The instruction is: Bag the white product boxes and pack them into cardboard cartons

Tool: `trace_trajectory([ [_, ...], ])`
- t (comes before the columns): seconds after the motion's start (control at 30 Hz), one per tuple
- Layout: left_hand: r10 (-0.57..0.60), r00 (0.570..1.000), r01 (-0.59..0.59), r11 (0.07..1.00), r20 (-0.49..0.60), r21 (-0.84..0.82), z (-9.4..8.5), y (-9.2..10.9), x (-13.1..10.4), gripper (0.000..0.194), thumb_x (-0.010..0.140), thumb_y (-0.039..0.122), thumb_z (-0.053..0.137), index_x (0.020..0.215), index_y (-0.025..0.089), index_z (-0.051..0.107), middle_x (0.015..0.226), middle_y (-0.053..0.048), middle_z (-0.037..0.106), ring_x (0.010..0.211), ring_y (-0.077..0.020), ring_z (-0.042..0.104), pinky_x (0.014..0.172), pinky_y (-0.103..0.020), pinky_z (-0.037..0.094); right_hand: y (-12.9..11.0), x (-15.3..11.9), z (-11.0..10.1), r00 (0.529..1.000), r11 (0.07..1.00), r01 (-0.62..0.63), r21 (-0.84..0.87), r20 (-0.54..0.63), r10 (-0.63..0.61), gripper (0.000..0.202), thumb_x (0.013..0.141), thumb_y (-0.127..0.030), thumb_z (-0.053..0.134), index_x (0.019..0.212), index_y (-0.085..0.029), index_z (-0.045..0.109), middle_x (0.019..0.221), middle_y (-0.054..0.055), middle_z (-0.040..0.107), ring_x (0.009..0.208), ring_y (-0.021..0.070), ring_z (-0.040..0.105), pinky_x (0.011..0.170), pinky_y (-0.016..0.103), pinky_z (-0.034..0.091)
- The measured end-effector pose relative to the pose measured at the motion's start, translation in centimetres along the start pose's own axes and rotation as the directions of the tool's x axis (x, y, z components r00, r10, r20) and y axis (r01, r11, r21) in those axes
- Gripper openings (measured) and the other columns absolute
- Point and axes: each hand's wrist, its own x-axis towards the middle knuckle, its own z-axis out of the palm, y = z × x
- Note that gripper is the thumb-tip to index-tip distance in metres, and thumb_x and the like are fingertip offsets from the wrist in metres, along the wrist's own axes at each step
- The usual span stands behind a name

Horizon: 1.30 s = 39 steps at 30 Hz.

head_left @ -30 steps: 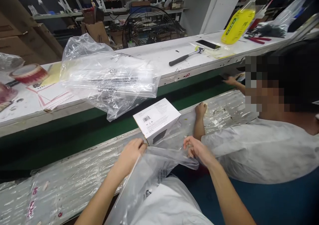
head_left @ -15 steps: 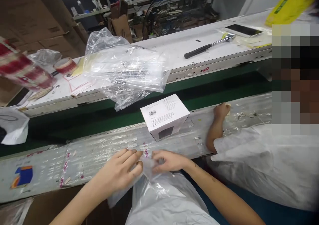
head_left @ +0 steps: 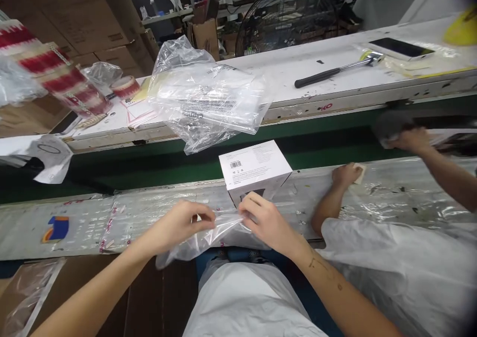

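Note:
A clear plastic bag (head_left: 219, 235) is stretched between my two hands over the bench's near edge. My left hand (head_left: 184, 222) pinches it at one side, thumb and fingers nearly meeting. My right hand (head_left: 266, 220) grips the opposite side with curled fingers. Just beyond my hands stands a white box (head_left: 257, 168), with a barcode and small print on its top. My right fingertips overlap the dark picture on its front in this view; whether they touch it I cannot tell.
On the white ledge lie a pile of printed plastic bags (head_left: 212, 96), a black-handled tool (head_left: 320, 77), a phone (head_left: 402, 47) and tape rolls (head_left: 59, 71). A green belt (head_left: 167, 165) runs below it. A co-worker's hands (head_left: 345, 175) are at work on the right. An open carton (head_left: 33, 297) stands lower left.
My hands have risen and moved forward with the plastic bag, up to the box. On the right, a co-worker's second hand has come into view with a dark object.

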Motion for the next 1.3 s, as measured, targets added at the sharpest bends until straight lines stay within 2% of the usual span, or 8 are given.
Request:
trace_trajectory([
  [0.23, 0.100, 0.990, -0.088, 0.988, 0.095, -0.124, -0.7, 0.3, 3.3, 0.033, 0.073, 0.043, 0.078, 0.065, 0.019, 0.055, 0.062, 0.004, 0.056, 0.060, -0.0123, 0.046, 0.056, -0.025, 0.032, -1.5, -0.9, -0.5, 0.997, 0.991, 0.049, -0.125, -0.061, -0.057, 0.008, 0.095, -0.024, 0.063, 0.088, -0.020, 0.066, 0.095, 0.003, 0.066, 0.088, 0.0167, 0.061, 0.077, 0.030, 0.052],
  [0.37, 0.153, 0.949, 0.010, 0.860, 0.275, -0.511, -1.2, -2.6, 5.3, 0.050, 0.066, 0.052, 0.082, 0.059, 0.019, 0.044, 0.053, 0.006, 0.046, 0.053, -0.0089, 0.037, 0.053, -0.023, 0.027, -3.8, -2.2, 0.5, 0.884, 0.903, 0.217, -0.371, -0.316, -0.343, 0.014, 0.089, -0.006, 0.066, 0.099, -0.017, 0.065, 0.093, 0.007, 0.068, 0.091, 0.0188, 0.062, 0.080, 0.034, 0.057],
  [0.57, -0.109, 0.993, 0.075, 0.903, -0.055, -0.424, -2.9, -10.4, 7.9, 0.053, 0.058, 0.063, 0.079, 0.063, 0.021, 0.048, 0.056, 0.003, 0.050, 0.052, -0.0130, 0.046, 0.054, -0.027, 0.035, -6.3, -5.0, 2.5, 0.844, 0.896, 0.247, -0.369, -0.372, -0.386, 0.029, 0.084, 0.010, 0.043, 0.085, -0.019, 0.048, 0.102, 0.008, 0.069, 0.098, 0.0197, 0.066, 0.089, 0.044, 0.058],
  [0.7, 0.267, 0.881, -0.341, 0.930, -0.390, -0.135, -4.2, -8.9, 3.0, 0.036, 0.087, 0.056, 0.056, 0.097, 0.022, 0.063, 0.103, -0.007, 0.066, 0.099, -0.0249, 0.061, 0.085, -0.034, 0.046, -6.2, -4.3, 4.9, 0.852, 0.877, 0.126, -0.463, -0.401, -0.335, 0.030, 0.084, 0.009, 0.043, 0.087, -0.021, 0.046, 0.092, 0.007, 0.069, 0.076, 0.0152, 0.066, 0.064, 0.030, 0.057],
  [0.8, 0.529, 0.841, -0.526, 0.848, 0.111, -0.060, -3.0, -6.7, -1.6, 0.052, 0.080, 0.048, 0.070, 0.127, 0.028, 0.057, 0.123, -0.007, 0.064, 0.108, -0.0279, 0.061, 0.088, -0.033, 0.048, -6.7, -3.0, 6.2, 0.838, 0.797, 0.032, -0.603, -0.419, -0.351, 0.033, 0.085, 0.008, 0.047, 0.105, -0.019, 0.050, 0.103, 0.013, 0.072, 0.085, 0.0180, 0.070, 0.065, 0.029, 0.055],
  [0.97, 0.524, 0.664, -0.618, 0.786, 0.533, -0.004, -1.1, -8.1, -1.0, 0.022, 0.075, 0.002, 0.047, 0.075, 0.021, 0.057, 0.077, -0.003, 0.064, 0.070, -0.0189, 0.060, 0.064, -0.027, 0.043, -9.5, -2.3, 5.0, 0.999, 0.816, 0.010, -0.578, -0.036, -0.038, 0.013, 0.094, -0.014, 0.057, 0.106, -0.015, 0.060, 0.080, 0.004, 0.070, 0.066, 0.0152, 0.063, 0.057, 0.028, 0.043],
  [1.13, 0.388, 0.522, -0.438, 0.886, 0.760, -0.151, -4.8, -8.9, 4.4, 0.020, 0.074, 0.005, 0.041, 0.075, 0.022, 0.051, 0.071, 0.001, 0.062, 0.058, -0.0158, 0.061, 0.054, -0.024, 0.043, -9.6, -4.1, 2.4, 0.736, 0.945, -0.203, -0.256, 0.597, 0.320, 0.033, 0.073, -0.035, 0.084, 0.063, -0.018, 0.056, 0.068, -0.005, 0.063, 0.069, 0.0121, 0.056, 0.074, 0.026, 0.043],
  [1.3, 0.173, 0.509, -0.172, 0.980, 0.843, -0.098, -6.9, -8.4, 8.2, 0.016, 0.083, 0.032, 0.065, 0.096, 0.022, 0.064, 0.068, 0.002, 0.071, 0.035, -0.0108, 0.046, 0.037, -0.023, 0.032, -6.9, -5.0, -1.4, 0.603, 0.734, -0.402, -0.547, 0.444, 0.662, 0.028, 0.073, -0.043, 0.083, 0.066, -0.019, 0.070, 0.075, 0.003, 0.059, 0.079, 0.0199, 0.053, 0.083, 0.036, 0.041],
])
